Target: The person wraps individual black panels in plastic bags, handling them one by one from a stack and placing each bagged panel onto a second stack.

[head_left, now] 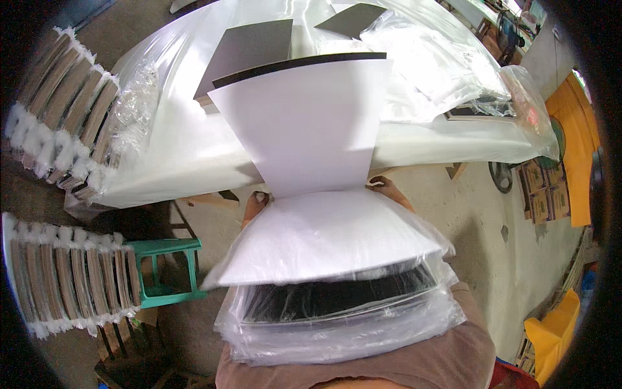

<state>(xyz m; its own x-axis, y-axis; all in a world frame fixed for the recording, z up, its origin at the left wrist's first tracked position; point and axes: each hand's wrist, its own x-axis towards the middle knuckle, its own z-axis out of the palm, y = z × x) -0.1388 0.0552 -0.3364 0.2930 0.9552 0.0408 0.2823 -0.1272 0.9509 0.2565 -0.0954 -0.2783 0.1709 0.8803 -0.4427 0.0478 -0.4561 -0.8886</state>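
A white board (304,123) with a dark underside rises in front of me, its far end at the table. Its near end meets a clear plastic bag (337,227) resting over my lap; a white sheet shows through the bag. My left hand (256,202) is closed at the bag's far left corner. At the far right corner, my right hand (389,189) has its fingers curled against the bag's edge. Below lies a stack of clear plastic bags (350,340), with a black panel (337,295) between it and the upper bag. Both palms are hidden.
A plastic-covered table (181,155) holds a grey board stack (249,52), a loose grey board (353,21) and a heap of clear bags (434,71). Bagged board bundles (71,275) and a green stool (168,298) stand left. Cartons (546,191) sit right.
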